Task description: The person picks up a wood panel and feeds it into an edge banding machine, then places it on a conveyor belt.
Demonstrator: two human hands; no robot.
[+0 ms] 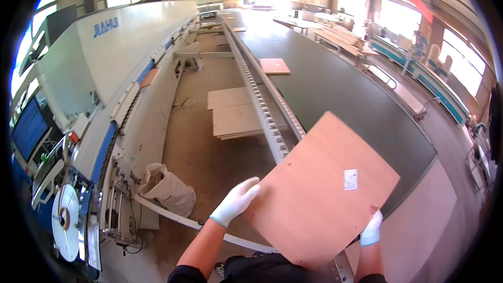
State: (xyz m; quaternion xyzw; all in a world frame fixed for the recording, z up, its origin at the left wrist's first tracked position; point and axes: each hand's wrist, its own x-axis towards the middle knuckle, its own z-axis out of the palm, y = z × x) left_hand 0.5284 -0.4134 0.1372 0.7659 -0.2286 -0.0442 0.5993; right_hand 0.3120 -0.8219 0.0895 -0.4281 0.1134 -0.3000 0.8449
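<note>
Pinching opposite edges, the white-gloved left hand (236,200) and white-gloved right hand (371,229) hold a flat, pinkish-brown, rectangular wooden board (314,188) by the near end of the long, dark-green worktop (340,84).

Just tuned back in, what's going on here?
A person in white gloves is holding a flat wooden panel with a white label, left hand at its left edge, right hand at its right. It is tilted across the near end of a long dark-topped table. A smaller panel lies farther along; a long white machine stands to the left.
</note>
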